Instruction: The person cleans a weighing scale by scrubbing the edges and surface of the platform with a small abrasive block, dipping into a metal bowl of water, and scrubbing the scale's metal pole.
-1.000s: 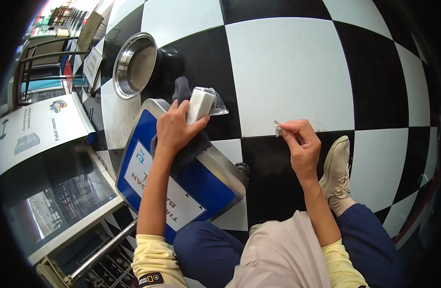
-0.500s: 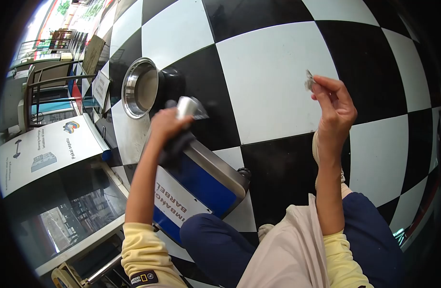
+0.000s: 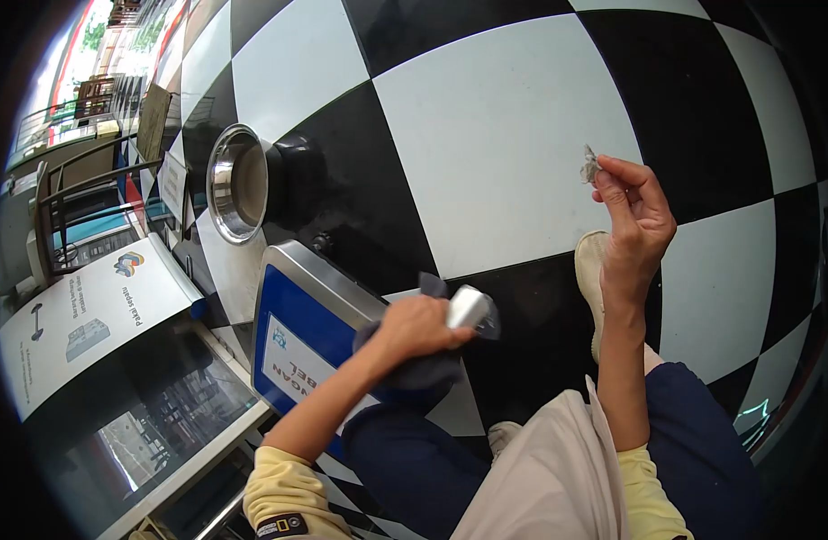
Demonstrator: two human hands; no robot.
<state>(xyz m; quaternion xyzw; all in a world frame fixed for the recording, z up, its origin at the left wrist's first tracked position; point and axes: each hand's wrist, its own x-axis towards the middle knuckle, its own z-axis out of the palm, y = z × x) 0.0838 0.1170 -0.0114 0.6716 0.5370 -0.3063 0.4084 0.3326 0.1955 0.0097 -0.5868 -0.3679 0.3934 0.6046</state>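
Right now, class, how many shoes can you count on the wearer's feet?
2. One beige shoe is beside the right forearm, which hides part of it; the other shoe shows just its tip between the knees, beside the beige garment.

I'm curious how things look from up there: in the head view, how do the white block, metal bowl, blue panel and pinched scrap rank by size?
Largest to smallest:
Blue panel, though partly covered
Metal bowl
White block, in the left hand
Scrap, in the right hand
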